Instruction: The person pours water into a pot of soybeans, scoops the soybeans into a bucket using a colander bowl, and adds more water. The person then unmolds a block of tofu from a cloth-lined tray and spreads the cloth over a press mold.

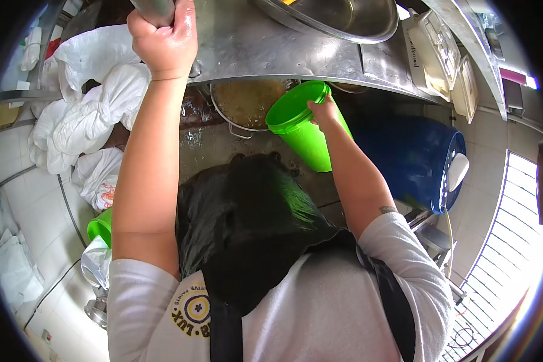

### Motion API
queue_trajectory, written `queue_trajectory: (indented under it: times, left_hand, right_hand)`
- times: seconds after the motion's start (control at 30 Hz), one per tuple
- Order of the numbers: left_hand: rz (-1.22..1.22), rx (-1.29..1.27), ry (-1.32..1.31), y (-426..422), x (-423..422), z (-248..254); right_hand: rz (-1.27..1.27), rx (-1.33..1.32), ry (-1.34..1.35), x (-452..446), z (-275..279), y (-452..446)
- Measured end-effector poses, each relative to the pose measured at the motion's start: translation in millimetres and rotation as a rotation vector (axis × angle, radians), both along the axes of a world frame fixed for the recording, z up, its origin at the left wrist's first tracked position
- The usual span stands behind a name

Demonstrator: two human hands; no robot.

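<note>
The left hand [166, 45] has its grip wrapped round a grey-green cylindrical object [155, 11], far left over the stainless-steel worktop [253, 51]. The right hand's [324, 112] grip is clamped on the rim of a tilted bright-green plastic bucket [310, 145], right of a round metal pot [248, 128] holding brownish liquid. A large blue plastic barrel [398, 160] sits farther right.

From above, a hand could reach the near part of the metal pot [226, 119], left of the lime-green bucket [312, 142], though the front edge of the steel counter [247, 55] closes off its far part. Along the counter, bare metal gives passage between the left hand [166, 41] and the round steel basin [338, 21]; white plastic bags [93, 117] crowd the left side, and a blue plastic barrel [398, 157] blocks the right.
</note>
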State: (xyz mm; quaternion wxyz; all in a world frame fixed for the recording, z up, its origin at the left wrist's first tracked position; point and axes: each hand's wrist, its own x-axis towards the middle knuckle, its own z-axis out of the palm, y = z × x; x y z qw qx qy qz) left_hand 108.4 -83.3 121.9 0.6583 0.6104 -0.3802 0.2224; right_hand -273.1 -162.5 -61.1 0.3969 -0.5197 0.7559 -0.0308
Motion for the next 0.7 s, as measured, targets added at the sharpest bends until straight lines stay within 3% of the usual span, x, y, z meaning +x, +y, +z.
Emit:
queue_trajectory:
  times: [0.23,0.47,0.57,0.7]
  left_hand:
    - [-0.149,-0.039,0.203,7,-21,12]
    - [-0.09,-0.002,0.104,9,-19,11]
    - [-0.149,-0.015,0.219,9,-20,12]
    - [-0.027,0.013,0.075,8,-17,10]
  right_hand:
    - [0.097,-0.003,0.047,14,-8,-3]
    - [0.202,0.016,0.149,39,-12,-3]
    - [0.27,0.007,0.161,42,-16,-3]
    - [0.269,-0.029,0.173,48,-21,-3]
